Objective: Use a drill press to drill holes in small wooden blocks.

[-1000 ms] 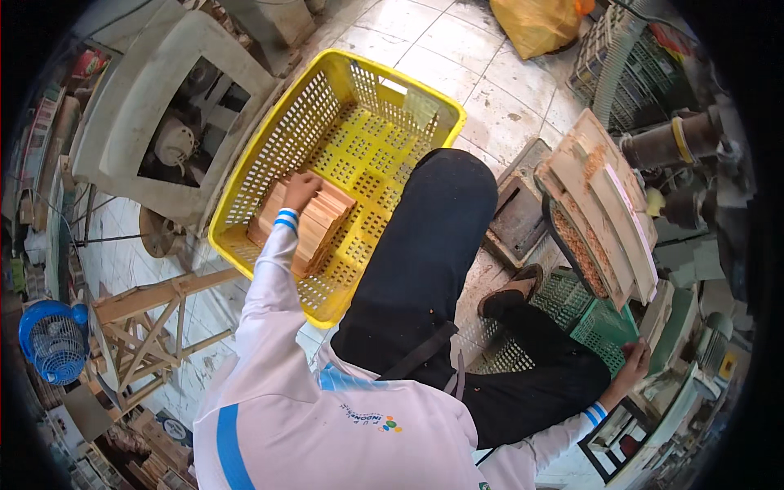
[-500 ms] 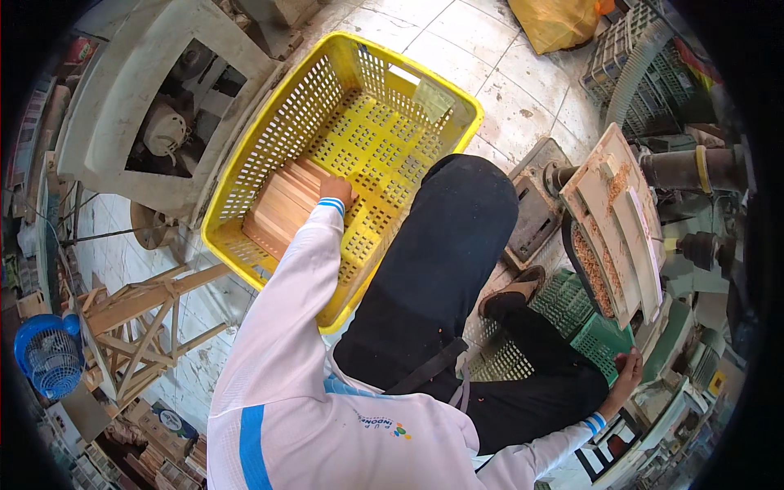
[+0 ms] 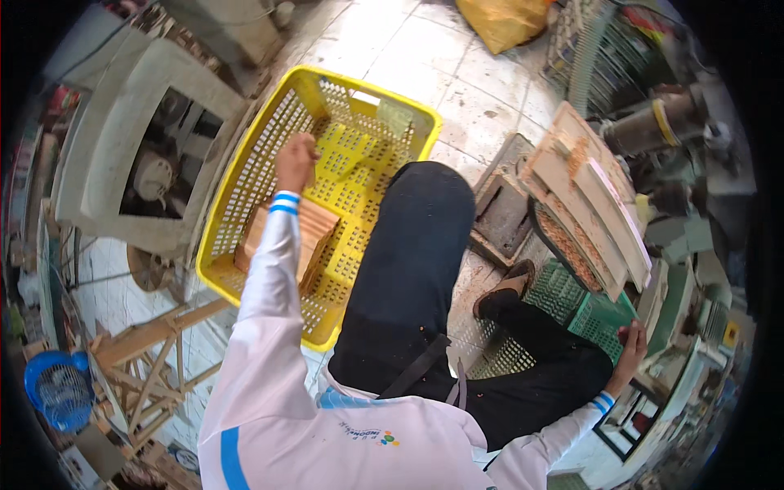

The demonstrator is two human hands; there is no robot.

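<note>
Yellow plastic crate: wooden pieces are stacked at its near left, presumably kept square by the walls. Hands are well apart: left hand, fingers curled, is held above the crate; right hand is positioned beside green basket. Neither grip can be told.

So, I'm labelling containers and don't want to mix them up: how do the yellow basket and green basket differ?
Place: the yellow basket is under the left hand, the green basket by the right hand.
View: the yellow basket shows mostly uncovered, with stacked wood inside; the green basket is partly hidden by the right leg.
Colour: the yellow basket is bright yellow, the green basket green.
Both have walls full of holes.
</note>
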